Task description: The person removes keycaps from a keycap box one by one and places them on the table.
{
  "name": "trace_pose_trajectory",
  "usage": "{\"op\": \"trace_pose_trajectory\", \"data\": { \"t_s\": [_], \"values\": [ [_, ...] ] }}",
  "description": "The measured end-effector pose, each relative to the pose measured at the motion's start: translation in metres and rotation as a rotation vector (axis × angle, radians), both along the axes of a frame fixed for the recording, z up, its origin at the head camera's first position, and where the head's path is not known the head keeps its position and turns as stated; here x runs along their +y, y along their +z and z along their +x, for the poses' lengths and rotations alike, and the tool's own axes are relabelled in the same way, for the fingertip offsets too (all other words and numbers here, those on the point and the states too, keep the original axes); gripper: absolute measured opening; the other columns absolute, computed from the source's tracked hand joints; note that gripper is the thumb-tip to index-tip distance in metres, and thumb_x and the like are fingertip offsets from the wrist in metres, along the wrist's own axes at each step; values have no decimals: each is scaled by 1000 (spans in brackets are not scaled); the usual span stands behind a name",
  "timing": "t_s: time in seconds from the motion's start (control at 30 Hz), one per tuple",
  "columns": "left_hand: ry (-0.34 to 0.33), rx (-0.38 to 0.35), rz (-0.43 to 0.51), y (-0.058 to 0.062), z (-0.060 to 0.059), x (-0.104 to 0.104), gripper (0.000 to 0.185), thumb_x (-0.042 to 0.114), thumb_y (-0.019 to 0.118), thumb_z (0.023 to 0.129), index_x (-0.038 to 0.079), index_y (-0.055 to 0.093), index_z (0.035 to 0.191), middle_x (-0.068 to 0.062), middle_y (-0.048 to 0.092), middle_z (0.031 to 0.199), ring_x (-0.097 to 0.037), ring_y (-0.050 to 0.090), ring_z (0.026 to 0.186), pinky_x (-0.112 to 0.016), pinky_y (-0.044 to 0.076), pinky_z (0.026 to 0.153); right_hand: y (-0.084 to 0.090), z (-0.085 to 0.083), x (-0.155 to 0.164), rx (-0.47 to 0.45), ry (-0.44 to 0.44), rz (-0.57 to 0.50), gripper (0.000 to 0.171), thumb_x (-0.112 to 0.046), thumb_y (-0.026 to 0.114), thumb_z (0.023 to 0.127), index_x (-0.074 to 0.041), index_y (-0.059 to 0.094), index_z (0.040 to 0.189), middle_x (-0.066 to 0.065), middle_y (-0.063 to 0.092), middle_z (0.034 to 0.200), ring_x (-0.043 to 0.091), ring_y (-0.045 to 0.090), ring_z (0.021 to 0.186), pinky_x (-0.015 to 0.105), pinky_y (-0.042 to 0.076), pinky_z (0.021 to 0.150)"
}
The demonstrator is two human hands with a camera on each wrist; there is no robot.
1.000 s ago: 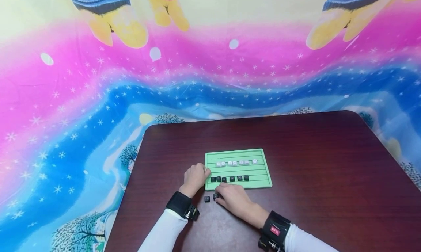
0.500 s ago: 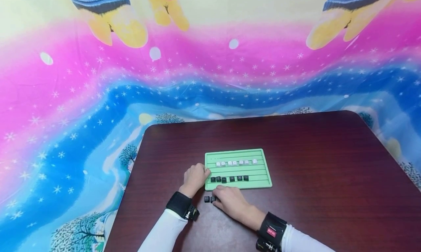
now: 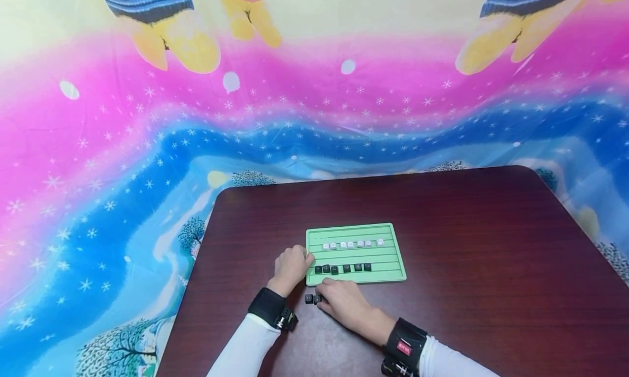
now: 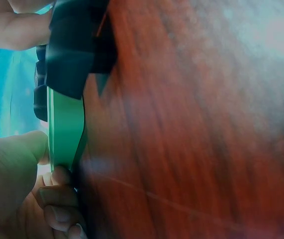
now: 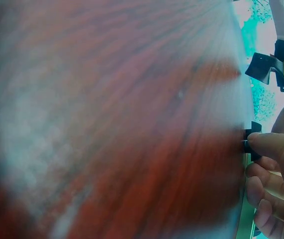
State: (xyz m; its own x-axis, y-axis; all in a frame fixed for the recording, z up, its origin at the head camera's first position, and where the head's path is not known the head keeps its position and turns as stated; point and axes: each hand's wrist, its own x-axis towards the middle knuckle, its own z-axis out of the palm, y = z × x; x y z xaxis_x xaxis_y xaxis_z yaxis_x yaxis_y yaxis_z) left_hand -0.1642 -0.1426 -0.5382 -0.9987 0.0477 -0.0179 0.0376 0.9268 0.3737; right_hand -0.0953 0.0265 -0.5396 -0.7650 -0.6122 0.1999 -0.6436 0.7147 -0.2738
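Right hand (image 3: 344, 305): nearest item, palm down on the table (image 3: 481, 246) just short of the tray's near edge, fingers curled, fingertips (image 5: 262, 143) touching the second of two loose black keycaps (image 3: 317, 299); whether it actually pinches the cap or only presses on it cannot be told. First loose black keycap (image 3: 308, 299): lies just left of that one, untouched, on bare wood, both kept close to the tray and within easy reach. Left hand (image 3: 291, 266): at the tray's left edge, thumb and curled fingers (image 4: 57, 196) gripping the rim, apparently to hold the tray steady. Green tray (image 3: 393, 257): flat on the dark wooden table, ribbed lengthwise into slots that keep caps in straight lines. Black keycap row (image 3: 342, 268): six caps seated in a near slot, nearest the loose pair of the same colour. White keycap row (image 3: 352, 244): seated in a farther slot, well apart from both hands. Backdrop cloth (image 3: 147, 147): pink and blue, starred, hanging beyond the table.
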Motion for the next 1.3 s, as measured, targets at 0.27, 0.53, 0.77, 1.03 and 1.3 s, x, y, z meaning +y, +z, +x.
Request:
{"op": "trace_pose_trajectory", "data": {
  "t_s": [0.27,0.53,0.77,1.03,1.3],
  "values": [
    [3,-7,-1,1,0,1,51,24,56,95,20,27,53,10,17,49,-11,18,44,-26,17,45,-1,0,0,14,1,-13,17,-33,79,84,-20,69,88,-9,62,82,7,60,66,24,43,53],
    [4,3,4,1,1,1,51,25,56,94,21,27,53,11,16,49,-10,18,44,-26,17,45,-1,0,0,19,-3,-18,17,-33,79,83,-21,68,86,-10,62,81,7,60,65,24,42,53],
    [-4,-5,-3,2,1,0,51,25,56,95,21,27,53,11,16,48,-10,18,43,-26,17,45,0,0,1,21,-10,-41,18,-36,78,84,-20,69,87,-10,61,79,4,54,61,21,37,51],
    [3,-9,-15,1,0,0,51,26,57,95,21,28,53,11,17,49,-10,19,44,-26,18,45,6,0,6,38,-23,-96,21,-39,74,87,-20,73,95,-9,65,83,5,58,64,21,41,53],
    [-5,-9,-12,2,1,1,52,26,57,96,21,28,53,10,18,50,-10,18,44,-26,17,45,14,-2,11,21,-53,-135,21,-38,74,88,-19,74,97,-8,68,87,7,63,70,21,44,55]
  ]
}}
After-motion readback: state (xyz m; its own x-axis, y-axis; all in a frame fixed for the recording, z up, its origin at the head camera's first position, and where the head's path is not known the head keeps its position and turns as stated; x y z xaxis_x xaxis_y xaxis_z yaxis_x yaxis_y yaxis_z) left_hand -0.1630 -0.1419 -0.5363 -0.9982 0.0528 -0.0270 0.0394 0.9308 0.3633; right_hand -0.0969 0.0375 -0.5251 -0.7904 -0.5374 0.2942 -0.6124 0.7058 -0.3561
